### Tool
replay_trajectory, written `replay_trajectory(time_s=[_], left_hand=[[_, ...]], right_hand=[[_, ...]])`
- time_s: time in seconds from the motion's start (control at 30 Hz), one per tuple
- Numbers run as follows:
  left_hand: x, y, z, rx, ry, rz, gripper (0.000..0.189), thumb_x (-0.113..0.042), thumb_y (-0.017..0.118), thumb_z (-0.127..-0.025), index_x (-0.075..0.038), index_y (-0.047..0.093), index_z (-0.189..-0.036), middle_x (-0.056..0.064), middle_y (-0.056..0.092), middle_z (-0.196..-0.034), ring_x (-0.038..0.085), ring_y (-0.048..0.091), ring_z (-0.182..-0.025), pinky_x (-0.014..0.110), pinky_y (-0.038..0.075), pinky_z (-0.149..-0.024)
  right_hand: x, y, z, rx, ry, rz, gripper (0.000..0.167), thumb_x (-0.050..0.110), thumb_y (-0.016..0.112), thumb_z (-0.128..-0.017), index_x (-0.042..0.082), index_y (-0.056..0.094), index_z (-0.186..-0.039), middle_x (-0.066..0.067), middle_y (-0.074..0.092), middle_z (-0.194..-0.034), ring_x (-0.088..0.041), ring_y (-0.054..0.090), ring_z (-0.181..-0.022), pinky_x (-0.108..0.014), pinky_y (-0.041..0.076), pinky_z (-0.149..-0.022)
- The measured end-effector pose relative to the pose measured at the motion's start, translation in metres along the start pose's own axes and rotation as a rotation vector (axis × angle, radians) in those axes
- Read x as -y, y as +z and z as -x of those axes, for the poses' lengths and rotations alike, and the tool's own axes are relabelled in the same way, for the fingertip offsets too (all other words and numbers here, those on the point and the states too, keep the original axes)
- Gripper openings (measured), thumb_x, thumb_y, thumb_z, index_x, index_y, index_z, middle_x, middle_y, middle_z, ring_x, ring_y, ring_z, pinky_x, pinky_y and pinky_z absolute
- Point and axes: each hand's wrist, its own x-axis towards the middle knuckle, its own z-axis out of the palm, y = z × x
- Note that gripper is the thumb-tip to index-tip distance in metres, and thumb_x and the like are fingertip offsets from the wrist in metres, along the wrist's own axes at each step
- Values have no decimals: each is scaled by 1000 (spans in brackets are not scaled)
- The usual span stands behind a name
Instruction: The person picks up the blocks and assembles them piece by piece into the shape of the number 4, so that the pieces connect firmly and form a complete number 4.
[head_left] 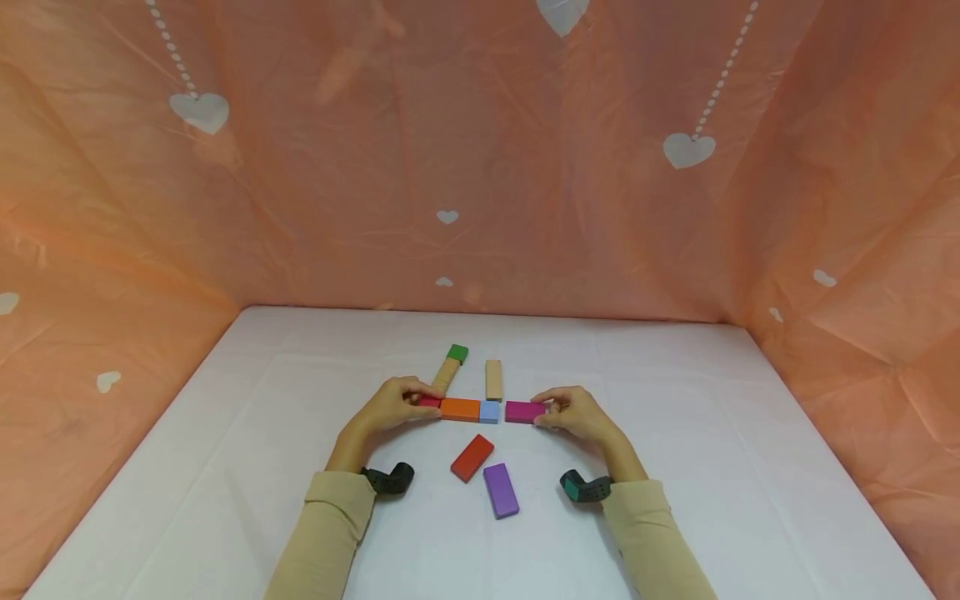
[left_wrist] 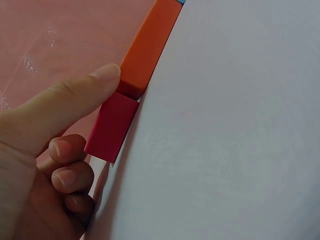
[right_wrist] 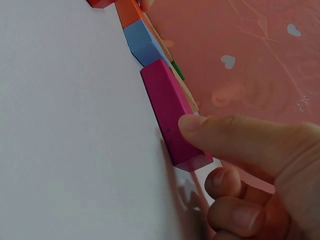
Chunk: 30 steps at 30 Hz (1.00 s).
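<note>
1. Head: on a white surface (head_left: 750,467) before heart-printed sheeting (head_left: 480,167), the orange block (head_left: 460,409) is pinched by the left hand (head_left: 393,406); to its right, the magenta block (head_left: 521,412) by the right hand (head_left: 576,411).
2. Left wrist: it is adjoined by the crimson block (left_wrist: 111,127).
3. Right wrist: by the blue block (right_wrist: 145,42).

You are in what looks like a screened-off recording booth: orange sheeting (head_left: 495,158) with pale hearts (head_left: 199,112) walls the back and both sides of your white table (head_left: 720,467), and you wear a camera (head_left: 402,477) on each wrist.
</note>
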Motion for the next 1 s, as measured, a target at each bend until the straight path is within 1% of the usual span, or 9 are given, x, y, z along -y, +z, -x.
replay_trajectory(time_s=[0.17,0.53,0.77,0.93,1.0], left_hand=[[0,0,0,-1,-1,2,29,-17,77,-81,-5,74,-107,3,49,-82,15,41,-81,21,34,-67],[-2,0,1,2,10,14,29,-17,76,-82,-3,73,-107,6,48,-81,16,40,-80,22,33,-66],[-3,0,1,-4,17,17,28,-15,77,-81,-3,73,-106,4,49,-80,14,40,-77,20,33,-65],[-1,-1,1,-3,22,9,28,-16,76,-81,-3,73,-106,6,51,-81,16,40,-78,21,33,-66],[-1,-1,1,-1,20,6,28,-16,76,-82,-3,73,-106,8,52,-82,16,41,-79,21,33,-66]], right_hand=[[1,0,0,0,7,-5,33,8,73,-82,-5,67,-113,4,44,-63,-10,41,-62,-20,35,-59],[2,1,1,7,-27,-26,37,9,74,-82,-8,66,-113,2,44,-64,-8,40,-61,-20,34,-58],[-1,3,-1,2,-21,-18,35,9,74,-81,-6,67,-112,4,44,-64,-7,40,-61,-19,34,-58],[-2,4,-2,2,-21,-12,34,9,74,-81,-6,67,-111,4,44,-63,-7,40,-61,-19,34,-58],[-1,4,-2,5,-33,-7,35,10,74,-82,-6,67,-112,4,44,-63,-7,40,-61,-19,34,-59]])
